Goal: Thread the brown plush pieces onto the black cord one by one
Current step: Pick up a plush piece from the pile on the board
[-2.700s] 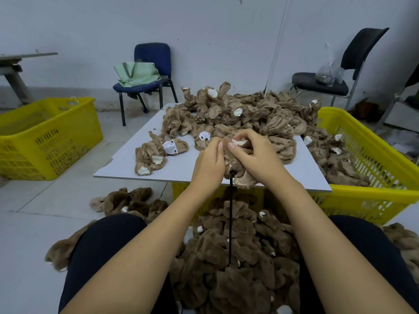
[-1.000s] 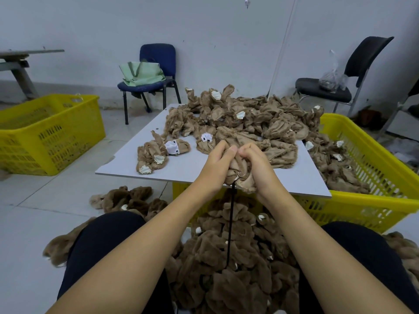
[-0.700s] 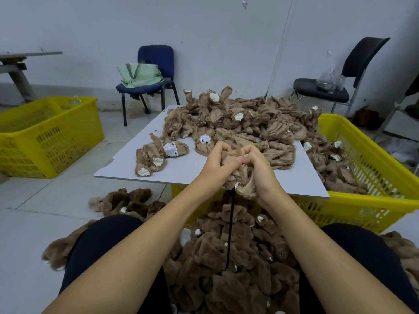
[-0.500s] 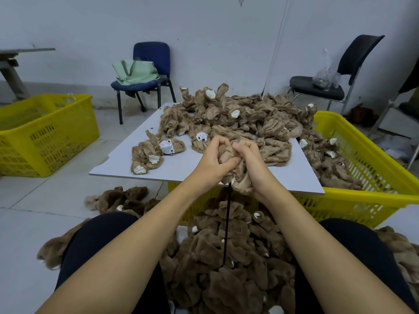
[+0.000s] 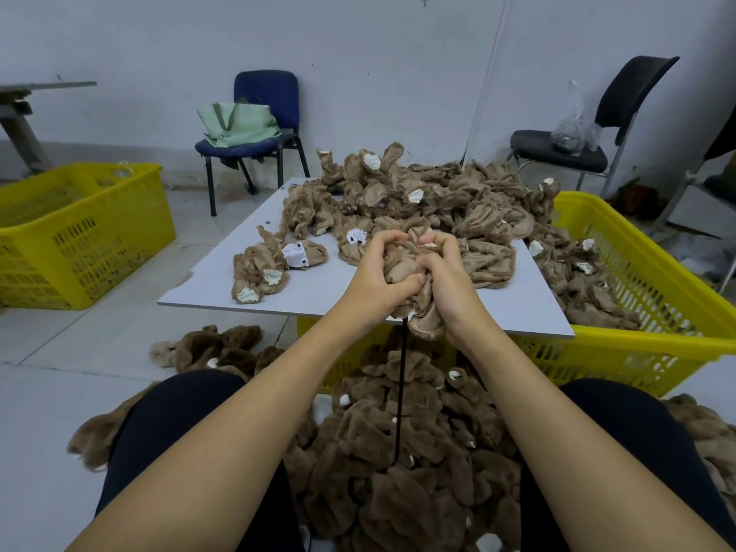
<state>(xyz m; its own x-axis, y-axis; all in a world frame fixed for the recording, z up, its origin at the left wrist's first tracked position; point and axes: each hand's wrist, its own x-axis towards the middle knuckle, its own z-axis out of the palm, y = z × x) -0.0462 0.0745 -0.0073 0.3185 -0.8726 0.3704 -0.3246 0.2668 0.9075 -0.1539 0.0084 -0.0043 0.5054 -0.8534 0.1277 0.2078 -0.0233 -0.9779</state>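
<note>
Both hands, left hand (image 5: pixel 378 278) and right hand (image 5: pixel 446 282), clenched one plush piece (image 5: pixel 414 280) over the desk's (image 5: pixel 318 296) near edge; risk: bunched fabric hid the black cord (image 5: pixel 400 392) tip, so it could slip out.

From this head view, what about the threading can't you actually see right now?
- Cord tip: the black cord vanishes into the plush piece, covered by left hand and right hand.
- Cord's lower end: buried in the threaded pile.
- Pile's near part: cut by the bottom edge.
</note>
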